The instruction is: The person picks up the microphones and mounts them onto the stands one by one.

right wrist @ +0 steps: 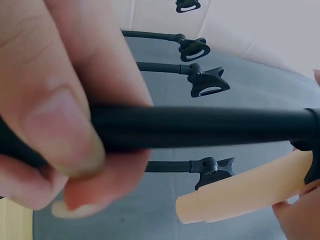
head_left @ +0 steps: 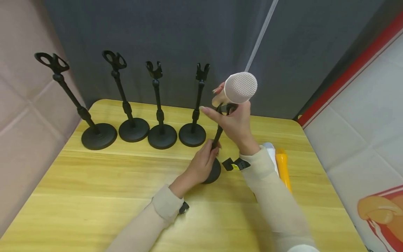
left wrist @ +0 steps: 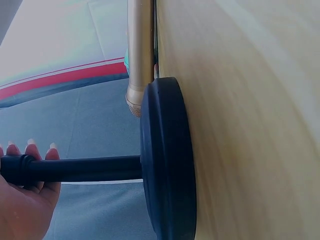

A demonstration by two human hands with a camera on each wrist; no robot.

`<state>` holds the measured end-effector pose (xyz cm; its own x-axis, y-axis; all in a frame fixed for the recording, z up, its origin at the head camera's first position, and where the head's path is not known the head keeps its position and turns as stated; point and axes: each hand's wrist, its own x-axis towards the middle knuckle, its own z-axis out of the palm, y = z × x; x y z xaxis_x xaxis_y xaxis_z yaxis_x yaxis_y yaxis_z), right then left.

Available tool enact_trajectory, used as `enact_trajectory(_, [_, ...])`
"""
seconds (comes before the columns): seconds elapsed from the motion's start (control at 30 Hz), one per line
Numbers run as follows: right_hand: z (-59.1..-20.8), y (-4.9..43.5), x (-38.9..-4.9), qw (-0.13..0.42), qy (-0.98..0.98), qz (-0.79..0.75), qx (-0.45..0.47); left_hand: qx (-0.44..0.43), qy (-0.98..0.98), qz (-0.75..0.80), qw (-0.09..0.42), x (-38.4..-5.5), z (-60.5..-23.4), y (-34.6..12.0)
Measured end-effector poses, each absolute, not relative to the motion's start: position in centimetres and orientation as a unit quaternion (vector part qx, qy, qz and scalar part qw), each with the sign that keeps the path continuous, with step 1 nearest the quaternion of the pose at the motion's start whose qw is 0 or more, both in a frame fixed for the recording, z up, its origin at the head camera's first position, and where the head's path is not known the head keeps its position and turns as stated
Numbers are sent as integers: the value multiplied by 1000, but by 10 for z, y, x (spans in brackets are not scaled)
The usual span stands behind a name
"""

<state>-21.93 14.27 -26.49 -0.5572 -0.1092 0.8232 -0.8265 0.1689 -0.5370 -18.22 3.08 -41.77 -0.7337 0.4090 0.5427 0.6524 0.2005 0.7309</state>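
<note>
My left hand (head_left: 199, 162) grips the pole of a black microphone stand (left wrist: 100, 169), whose round base (left wrist: 167, 160) is at the tabletop. A pale beige microphone (head_left: 240, 87) with a mesh head is in my right hand (head_left: 237, 122), at the top of that stand. In the right wrist view its handle (right wrist: 240, 192) slants past the stand's clip (right wrist: 314, 165); whether it is seated in the clip I cannot tell. Close to that camera, fingers (right wrist: 60, 130) wrap the pole. The left wrist view also shows a gold-coloured microphone (left wrist: 140, 50) beyond the base.
Several black stands with clips, among them one nearby stand (head_left: 192, 134) and one at the far left (head_left: 99, 136), line the back of the wooden table (head_left: 94, 196). A white handle (head_left: 271, 154) and an orange handle (head_left: 283, 168) lie beside my right forearm. A grey panel (head_left: 141, 31) rises behind.
</note>
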Motion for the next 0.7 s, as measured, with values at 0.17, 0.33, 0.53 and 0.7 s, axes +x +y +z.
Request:
enact_trajectory(0.17, [-269, 147, -220, 313, -700, 542, 344, -344, -766, -530, 117, -182, -418, 30])
enact_trajectory(0.33, [-273, 148, -224, 323, -696, 546, 336, -340, -768, -529, 118, -182, -418, 31])
enact_trajectory(0.53, [-274, 147, -224, 340, -704, 536, 317, -339, -766, -531, 123, -182, -419, 32])
enact_trajectory(0.7, [-274, 147, -224, 344, -700, 538, 320, -340, -766, -531, 128, -182, -419, 32])
